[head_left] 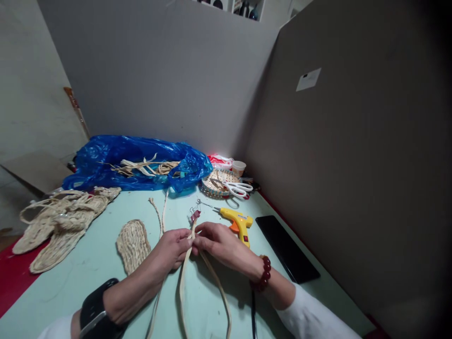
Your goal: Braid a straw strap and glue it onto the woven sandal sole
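Pale-green bench (102, 301) | clip (195, 215) ×1, woven sole (133, 246) ×1 left, glue gun (237, 218) ×1 right | pale strips (182, 287): long axis near–far, clipped end far | grip: left hand (175, 244), right hand (224, 246) both pinching strips

My view cuts off the loose strands (181, 287) and the near edge of the table (92, 254). Fingertips (202, 242) hide the strands' crossing from me. Toward the far edge, a blue bag (106, 150) partly covers its fibres (151, 168).

The strips (182, 287) are pale cream, the clip (195, 215) dark pink, the glue gun (240, 220) yellow with an orange trigger (234, 227), the counter (84, 278) mint.
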Available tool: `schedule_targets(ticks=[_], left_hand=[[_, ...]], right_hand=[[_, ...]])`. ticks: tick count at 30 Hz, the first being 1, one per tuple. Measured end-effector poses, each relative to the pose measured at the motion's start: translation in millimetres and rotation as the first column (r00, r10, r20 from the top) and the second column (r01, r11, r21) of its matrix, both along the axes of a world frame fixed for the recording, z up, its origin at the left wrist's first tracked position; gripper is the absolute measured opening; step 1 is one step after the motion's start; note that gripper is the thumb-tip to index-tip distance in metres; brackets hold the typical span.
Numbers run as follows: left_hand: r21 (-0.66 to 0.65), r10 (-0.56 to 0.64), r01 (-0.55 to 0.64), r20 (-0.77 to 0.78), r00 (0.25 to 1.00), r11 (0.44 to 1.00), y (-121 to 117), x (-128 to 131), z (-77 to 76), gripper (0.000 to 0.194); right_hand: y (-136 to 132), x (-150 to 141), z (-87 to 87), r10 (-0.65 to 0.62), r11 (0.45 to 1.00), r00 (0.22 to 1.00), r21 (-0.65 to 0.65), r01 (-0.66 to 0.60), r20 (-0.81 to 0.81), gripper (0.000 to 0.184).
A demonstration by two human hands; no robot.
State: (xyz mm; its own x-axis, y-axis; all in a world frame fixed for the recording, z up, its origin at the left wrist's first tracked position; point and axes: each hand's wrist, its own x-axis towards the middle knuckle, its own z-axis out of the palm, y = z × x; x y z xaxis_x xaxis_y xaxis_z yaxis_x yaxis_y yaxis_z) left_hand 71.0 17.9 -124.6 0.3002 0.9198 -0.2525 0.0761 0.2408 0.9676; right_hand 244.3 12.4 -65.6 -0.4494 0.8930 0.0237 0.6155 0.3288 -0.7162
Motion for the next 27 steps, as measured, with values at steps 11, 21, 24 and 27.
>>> schedule_targets(ticks=[11,21,24,27], left_hand=[[0.203,0.033,0.020,-0.255,0.966,0.979,-8.7,1.8,8.1,0.023],[0.473,0.218,0.209,-0.696,0.684,0.856,-24.1,1.8,52.9,0.029],[0.499,0.239,0.265,-0.733,0.637,0.825,-33.8,10.3,47.9,0.028],[0.495,0.214,0.358,-0.773,0.597,0.792,-46.2,20.3,36.1,0.031]], right_hand=[[9.1,-7.3,-22.5,-0.042,0.996,0.994,-0.082,0.034,-0.100,0.024],[5.2,-9.8,-32.2,-0.153,0.987,0.986,-0.057,0.149,-0.073,0.028],[5.9,-10.0,-33.8,-0.147,0.987,0.985,-0.082,0.139,-0.096,0.028],[9.6,-7.0,-37.5,-0.112,0.987,0.986,-0.132,0.095,-0.127,0.029]])
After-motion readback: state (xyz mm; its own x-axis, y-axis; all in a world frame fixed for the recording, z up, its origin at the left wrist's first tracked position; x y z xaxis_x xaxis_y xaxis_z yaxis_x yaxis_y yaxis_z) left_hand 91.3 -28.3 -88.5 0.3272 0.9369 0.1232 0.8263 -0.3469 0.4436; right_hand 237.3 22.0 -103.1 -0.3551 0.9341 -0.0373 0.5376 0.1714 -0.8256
